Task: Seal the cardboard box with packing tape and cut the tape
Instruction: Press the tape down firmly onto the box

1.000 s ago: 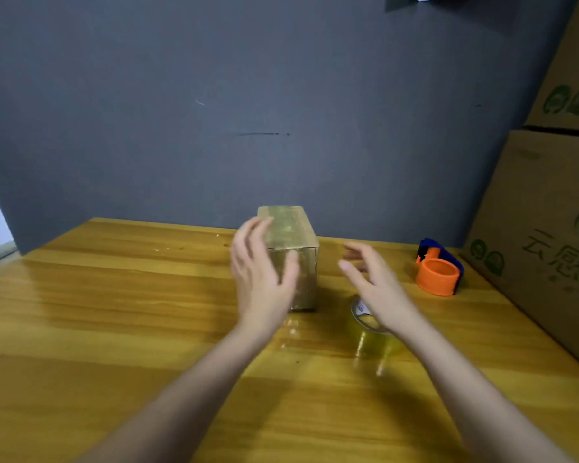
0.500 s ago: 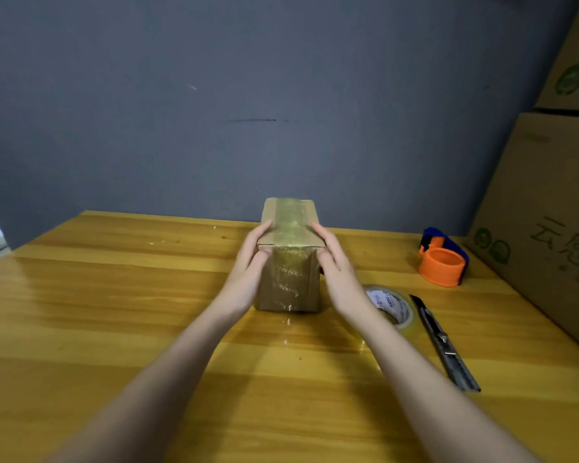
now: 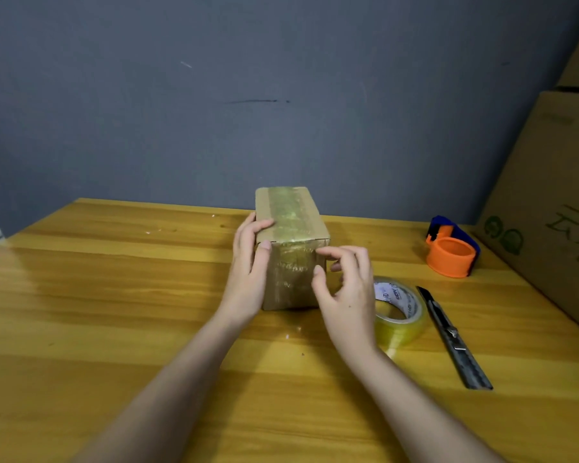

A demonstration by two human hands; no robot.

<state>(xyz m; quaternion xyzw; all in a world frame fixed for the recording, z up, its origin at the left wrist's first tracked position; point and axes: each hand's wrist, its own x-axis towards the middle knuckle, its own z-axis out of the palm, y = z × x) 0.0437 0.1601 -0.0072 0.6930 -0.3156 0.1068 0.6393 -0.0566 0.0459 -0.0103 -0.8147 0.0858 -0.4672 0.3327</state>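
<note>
Near the worktop's (image 3: 114,329) far middle stands the cardboard box (image 3: 291,248), upright, already banded with tape over top and front. Gripped at its left edge by the left hand (image 3: 248,275), thumb on the front, fingers over the top. Hovering just before the front face, the right hand (image 3: 345,289), fingers loosely curled, holding nothing, index fingertip at or near the upper edge; contact hard to tell. Just beside it, the tape roll (image 3: 398,312), flat, and next to that the utility knife (image 3: 452,339). Likely risks: box sliding or tipping under a one-sided push; new tape wrinkling over the old layers; a careless reach across the knife. Farther right, an orange dispenser (image 3: 450,252).
</note>
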